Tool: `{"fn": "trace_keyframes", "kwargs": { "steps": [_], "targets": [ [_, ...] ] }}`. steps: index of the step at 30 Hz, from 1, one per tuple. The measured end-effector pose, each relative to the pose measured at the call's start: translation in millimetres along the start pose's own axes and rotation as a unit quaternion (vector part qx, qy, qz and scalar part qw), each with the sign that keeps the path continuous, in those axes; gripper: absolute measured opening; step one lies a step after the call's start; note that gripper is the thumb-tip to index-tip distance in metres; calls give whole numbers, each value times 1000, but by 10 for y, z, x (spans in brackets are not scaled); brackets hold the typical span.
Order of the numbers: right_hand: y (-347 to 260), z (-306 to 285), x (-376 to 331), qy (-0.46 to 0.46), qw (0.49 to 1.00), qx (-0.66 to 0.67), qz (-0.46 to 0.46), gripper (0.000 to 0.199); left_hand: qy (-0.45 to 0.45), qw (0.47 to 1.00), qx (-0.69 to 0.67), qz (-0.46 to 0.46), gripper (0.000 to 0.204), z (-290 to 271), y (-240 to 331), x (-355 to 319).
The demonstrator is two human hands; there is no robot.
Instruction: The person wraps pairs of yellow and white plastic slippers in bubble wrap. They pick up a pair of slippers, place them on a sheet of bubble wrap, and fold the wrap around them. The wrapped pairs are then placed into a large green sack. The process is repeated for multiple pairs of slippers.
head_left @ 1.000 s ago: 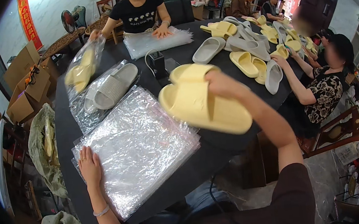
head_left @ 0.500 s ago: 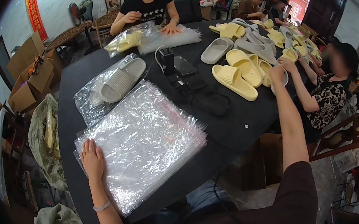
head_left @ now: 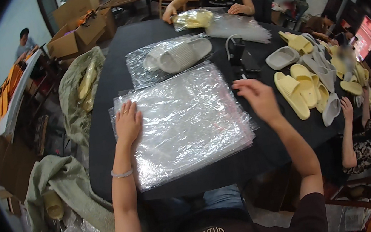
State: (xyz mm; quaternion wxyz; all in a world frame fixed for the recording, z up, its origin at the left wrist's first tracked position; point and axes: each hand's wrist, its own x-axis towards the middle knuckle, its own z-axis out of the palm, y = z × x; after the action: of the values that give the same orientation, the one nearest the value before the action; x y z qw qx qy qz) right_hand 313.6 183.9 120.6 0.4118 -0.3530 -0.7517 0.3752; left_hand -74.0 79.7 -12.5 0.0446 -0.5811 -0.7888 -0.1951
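Observation:
A stack of clear plastic bags (head_left: pixel 186 123) lies flat on the black table (head_left: pixel 111 81) in front of me. My left hand (head_left: pixel 128 122) rests palm down on the stack's left edge, a ring on one finger. My right hand (head_left: pixel 257 98) hovers open just past the stack's right edge, holding nothing, fingers spread. To its right lies a pair of yellow slippers (head_left: pixel 297 90). A bagged pair of pale slippers (head_left: pixel 178 55) sits beyond the stack.
More yellow and grey slippers (head_left: pixel 323 69) are spread on the table's right. A person in black opposite handles a bagged yellow pair (head_left: pixel 193 19). Another person's hand (head_left: pixel 346 107) reaches in at right. A dark device with a cable (head_left: pixel 239 56) sits mid-table. Sacks (head_left: pixel 81 89) and cardboard boxes (head_left: pixel 74 34) stand left.
My right hand held a yellow slipper pair a second ago, set it down among the slippers at right, and has come back empty toward the bag stack. My left hand stayed put.

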Motion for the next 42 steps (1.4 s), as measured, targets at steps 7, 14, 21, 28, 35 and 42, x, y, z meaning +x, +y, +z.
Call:
{"fn": "trace_keyframes", "kwargs": {
  "steps": [7,14,21,28,35,42],
  "targets": [
    [68,1988,244,-123,920,-191,-320,23,11,1000,-7,11,44,-11,6,8],
    [577,2207,79,-137,935,-289,-153,44,-9,1000,-28,-12,46,-55,-37,-5],
    [1023,1639,245,-47,934,-353,-3,53,12,998,-63,-25,47,-23,-42,-12],
    [1017,1629,272,-48,928,-368,35,57,113,954,140,-242,58,36,-415,-17],
    [1059,1653,284,-35,927,-373,24,56,169,929,268,-189,44,-272,-850,-146],
    [1157,1674,312,-56,915,-398,13,56,-17,962,217,-165,40,-1872,-949,-1018]
  ]
}}
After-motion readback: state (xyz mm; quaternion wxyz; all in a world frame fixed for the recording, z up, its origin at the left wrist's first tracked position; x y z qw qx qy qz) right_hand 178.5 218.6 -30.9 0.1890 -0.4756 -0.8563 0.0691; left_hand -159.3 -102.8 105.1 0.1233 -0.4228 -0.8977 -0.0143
